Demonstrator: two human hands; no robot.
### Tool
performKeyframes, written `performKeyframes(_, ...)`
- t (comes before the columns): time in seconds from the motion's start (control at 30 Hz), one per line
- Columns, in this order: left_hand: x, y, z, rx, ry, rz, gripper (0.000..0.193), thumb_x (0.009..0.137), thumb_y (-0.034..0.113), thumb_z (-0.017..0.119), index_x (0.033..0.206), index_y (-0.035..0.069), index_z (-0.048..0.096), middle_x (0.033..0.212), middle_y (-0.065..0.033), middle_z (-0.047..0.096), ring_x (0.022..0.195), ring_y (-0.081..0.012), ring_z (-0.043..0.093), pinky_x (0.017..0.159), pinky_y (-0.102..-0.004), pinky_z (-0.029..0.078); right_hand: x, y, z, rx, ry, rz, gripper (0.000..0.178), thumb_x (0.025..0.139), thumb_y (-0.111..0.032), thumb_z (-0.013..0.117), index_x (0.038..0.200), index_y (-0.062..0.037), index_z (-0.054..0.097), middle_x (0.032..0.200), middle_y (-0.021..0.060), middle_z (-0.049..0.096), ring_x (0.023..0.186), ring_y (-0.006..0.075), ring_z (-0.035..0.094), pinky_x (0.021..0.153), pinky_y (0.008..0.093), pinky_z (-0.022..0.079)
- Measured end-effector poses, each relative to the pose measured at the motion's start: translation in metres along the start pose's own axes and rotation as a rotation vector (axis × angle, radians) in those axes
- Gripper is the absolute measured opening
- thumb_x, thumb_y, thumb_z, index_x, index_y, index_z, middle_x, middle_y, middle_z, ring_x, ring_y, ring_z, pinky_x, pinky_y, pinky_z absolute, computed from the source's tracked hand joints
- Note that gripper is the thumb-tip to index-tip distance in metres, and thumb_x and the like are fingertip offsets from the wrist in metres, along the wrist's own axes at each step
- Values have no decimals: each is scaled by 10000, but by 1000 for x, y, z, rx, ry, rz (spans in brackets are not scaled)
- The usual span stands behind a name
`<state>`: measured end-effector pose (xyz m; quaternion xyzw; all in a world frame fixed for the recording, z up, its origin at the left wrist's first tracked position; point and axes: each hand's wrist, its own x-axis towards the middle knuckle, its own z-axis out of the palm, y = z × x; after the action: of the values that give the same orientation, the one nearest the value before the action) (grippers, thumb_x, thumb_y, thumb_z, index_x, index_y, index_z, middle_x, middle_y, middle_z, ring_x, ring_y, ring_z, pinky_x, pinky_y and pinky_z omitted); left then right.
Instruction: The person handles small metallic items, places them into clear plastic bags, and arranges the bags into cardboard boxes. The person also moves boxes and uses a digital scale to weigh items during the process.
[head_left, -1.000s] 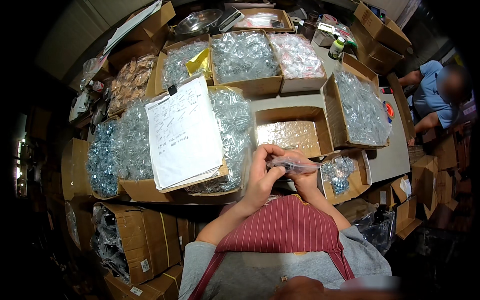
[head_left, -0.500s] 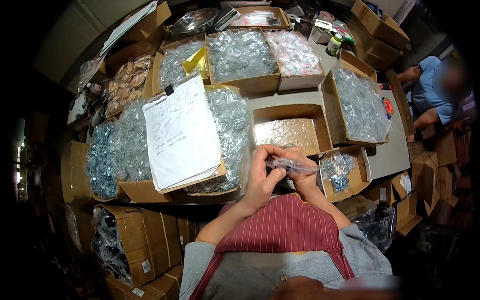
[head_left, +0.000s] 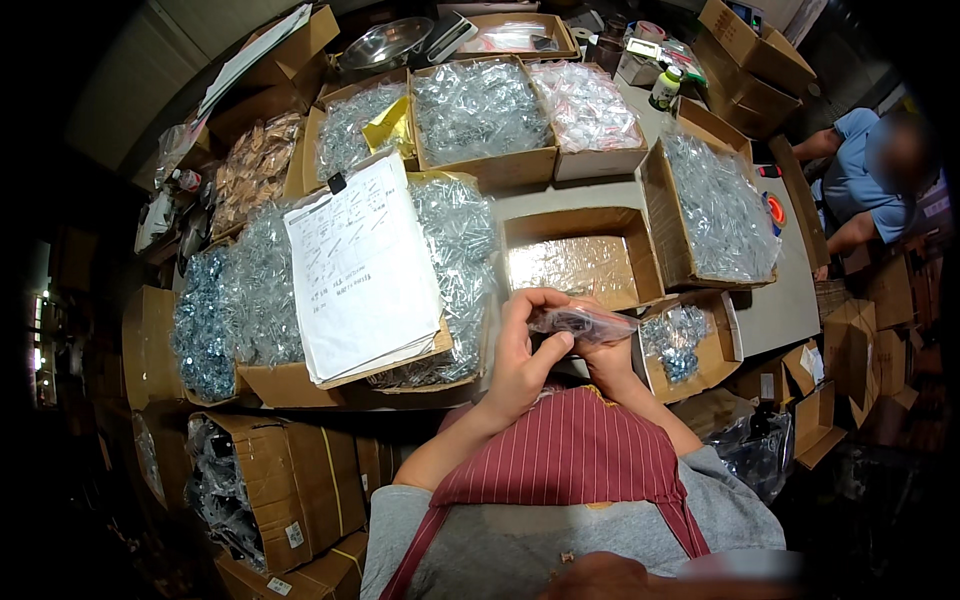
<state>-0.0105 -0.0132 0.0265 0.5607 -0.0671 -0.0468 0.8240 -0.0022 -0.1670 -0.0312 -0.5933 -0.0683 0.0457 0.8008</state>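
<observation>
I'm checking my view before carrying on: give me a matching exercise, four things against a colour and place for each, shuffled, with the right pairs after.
Things
1. Bag
2. Clipped papers
3. Metal bowl
4. Apron

Colour and place
A. Silvery, at the far side of the table
B. Dark red with pale stripes, on the person
C. See-through, between the left hand and right hand
D. White, over cardboard boxes

Pairs: 1-C, 2-D, 3-A, 4-B
</observation>
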Motion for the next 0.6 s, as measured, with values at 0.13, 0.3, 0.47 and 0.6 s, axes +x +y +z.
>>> performKeyframes(0.13,3,-8,-5,200,23,99,329,897,70,627,1205,7,531,1128,-79,534,1070,-165,523,977,-303,404,1,-8,0,49,-43,101,373,846,-42,726,1204,-2,629,1191,84,630,1067,164,603,929,295,476)
performKeyframes(0.3,8,-19,-10,231,204,88,296,938,139,658,1190,10,573,1070,-90,603,988,-193,590,875,-318,473,14,-35,-7,-202,-78,71,447,863,-102,731,1270,8,581,1104,59,658,1001,123,612,865,279,503)
performKeyframes(0.47,11,-21,-19,340,196,118,242,926,126,666,1132,12,613,1061,-98,616,960,-218,611,858,-329,480,35,-68,-23,-358,-96,8,178,900,-143,695,1011,-4,682,950,30,680,877,93,612,770,250,488)
performKeyframes(0.6,16,-12,-24,573,165,231,250,886,102,686,1116,23,627,1029,-121,625,956,-261,615,851,-338,476,47,-93,-35,-476,-351,123,126,925,-95,669,990,10,644,822,25,625,714,78,587,630,235,472)
